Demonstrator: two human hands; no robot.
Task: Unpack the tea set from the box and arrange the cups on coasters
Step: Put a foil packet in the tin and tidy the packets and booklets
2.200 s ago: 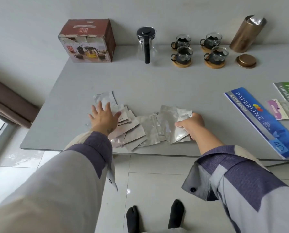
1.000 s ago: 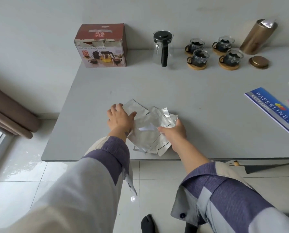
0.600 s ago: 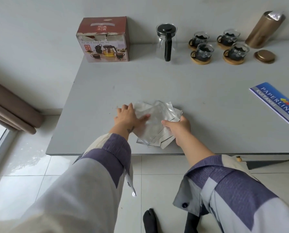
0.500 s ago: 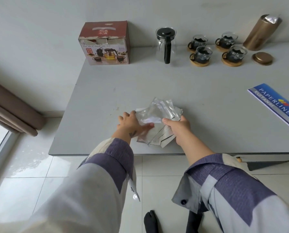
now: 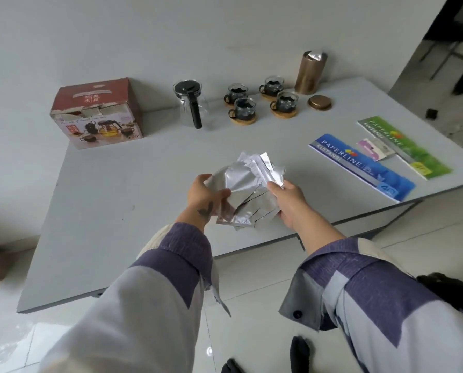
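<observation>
The left hand (image 5: 206, 195) and right hand (image 5: 289, 201) are each clenching an edge of the foil sachets (image 5: 248, 189), squaring them into one stack. Beyond the grip, the four cups (image 5: 261, 99) are sitting on coasters (image 5: 243, 120) beside the box (image 5: 97, 114) at the counter's (image 5: 133, 189) far edge, likely already arranged.

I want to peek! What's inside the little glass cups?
Each of the four glass cups holds a dark clump, maybe tea leaves. Wooden coasters sit underneath them. Any liquid isn't visible from here.

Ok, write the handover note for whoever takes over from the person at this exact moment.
Left hand and right hand: both gripping one bunch of silver foil packets.
Red box stands at the table's far left, glass teapot beside it.
Done: four cups sit on wooden coasters.
Left: set the packets somewhere.
</observation>
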